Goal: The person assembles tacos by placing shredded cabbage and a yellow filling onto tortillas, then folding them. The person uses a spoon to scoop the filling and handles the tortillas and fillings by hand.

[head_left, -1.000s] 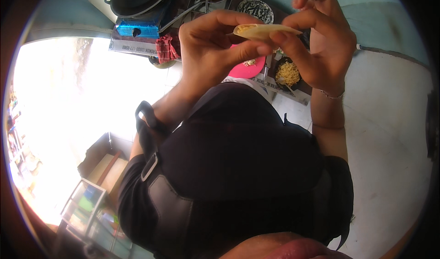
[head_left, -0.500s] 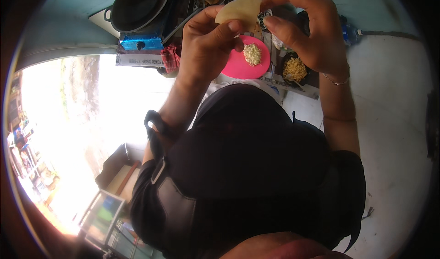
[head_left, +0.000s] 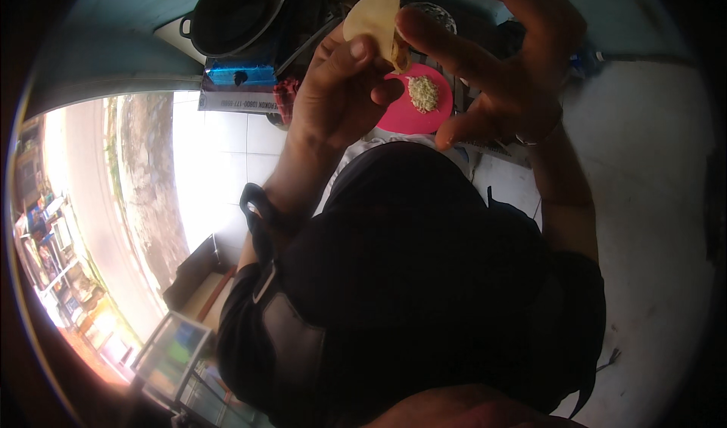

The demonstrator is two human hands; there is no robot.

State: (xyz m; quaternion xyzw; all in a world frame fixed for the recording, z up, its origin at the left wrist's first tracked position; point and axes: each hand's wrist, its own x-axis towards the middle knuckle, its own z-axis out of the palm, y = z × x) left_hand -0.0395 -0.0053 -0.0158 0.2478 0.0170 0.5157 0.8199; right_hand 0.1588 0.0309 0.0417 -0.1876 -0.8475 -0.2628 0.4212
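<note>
My left hand (head_left: pixel 322 99) pinches a thin, pale wrapper (head_left: pixel 369 21) between thumb and fingers, raised above the counter. The wrapper is folded or curved into a wedge shape, and a brownish bit shows at its lower right edge. My right hand (head_left: pixel 511 68) is just to the right, fingers spread, with nothing visible in it. One fingertip comes close to the wrapper's edge; whether it touches I cannot tell. Below both hands lies a pink plate (head_left: pixel 394 116) bearing a heap of pale, crumbly shredded food (head_left: pixel 422 93).
A black wok (head_left: pixel 238 15) sits on a blue stove (head_left: pixel 241 74) at the far left, with a red checked cloth (head_left: pixel 285 95) beside it. Behind my right fingers is a bowl (head_left: pixel 438 15). A glass-sided case (head_left: pixel 173 352) stands at lower left.
My right hand has let go of the wrapper and spread open, moving slightly right and down. The wrapper has tilted more upright in my left hand. The bowl of yellow noodles is now hidden.
</note>
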